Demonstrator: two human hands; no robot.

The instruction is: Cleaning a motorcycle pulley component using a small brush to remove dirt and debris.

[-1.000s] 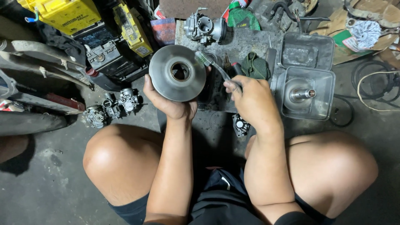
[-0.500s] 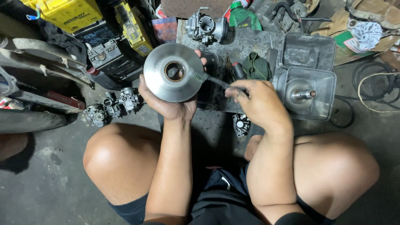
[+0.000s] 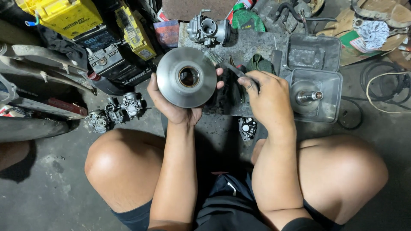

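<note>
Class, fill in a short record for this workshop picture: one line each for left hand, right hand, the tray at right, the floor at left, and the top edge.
Left hand: left hand holds a round metal pulley disc upright, its bore facing the camera.
Right hand: right hand grips a small brush, bristles at the disc's rim.
Tray: grey metal tray holds a cone-shaped pulley half with a shaft.
Floor: two carburetors beside the left knee.
Top edge: another carburetor; yellow battery.
</note>
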